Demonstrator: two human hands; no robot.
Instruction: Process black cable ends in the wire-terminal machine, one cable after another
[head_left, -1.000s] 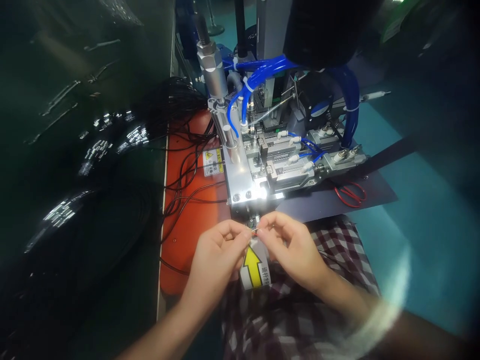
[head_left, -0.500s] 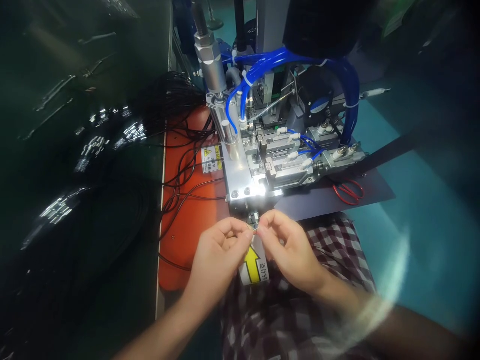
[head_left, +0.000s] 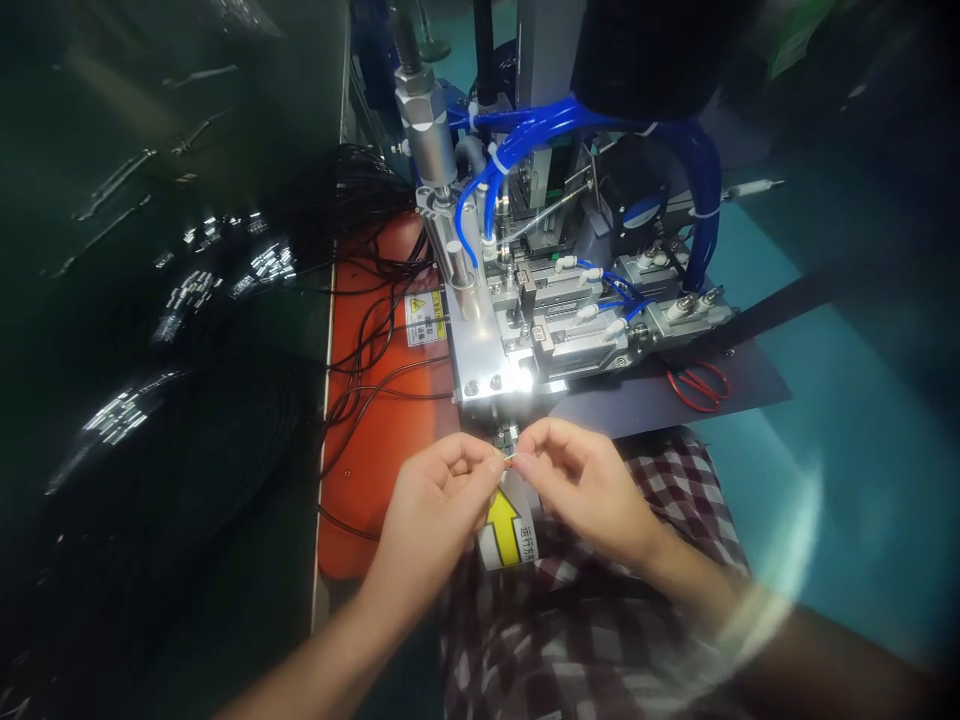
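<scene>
My left hand (head_left: 439, 505) and my right hand (head_left: 581, 485) meet fingertip to fingertip just below the front of a small metal machine (head_left: 525, 330). Both pinch a tiny thin piece, perhaps a wire end (head_left: 508, 459), too small to name. It sits right at the machine's front opening. A white label with a yellow arrow (head_left: 508, 527) hangs beneath my fingers. Thin black cables (head_left: 375, 340) trail over the orange mat (head_left: 367, 450) to the left.
Blue air hoses (head_left: 525, 140) and a steel cylinder (head_left: 424, 120) rise from the machine. Red-handled scissors (head_left: 699, 385) lie on a dark sheet to the right. Coiled black cable bundles (head_left: 187, 300) fill the left. My checked-cloth lap (head_left: 600, 620) is below.
Both hands stay pinched together at the machine's front; they have shifted only slightly upward in the picture as the view moved.
</scene>
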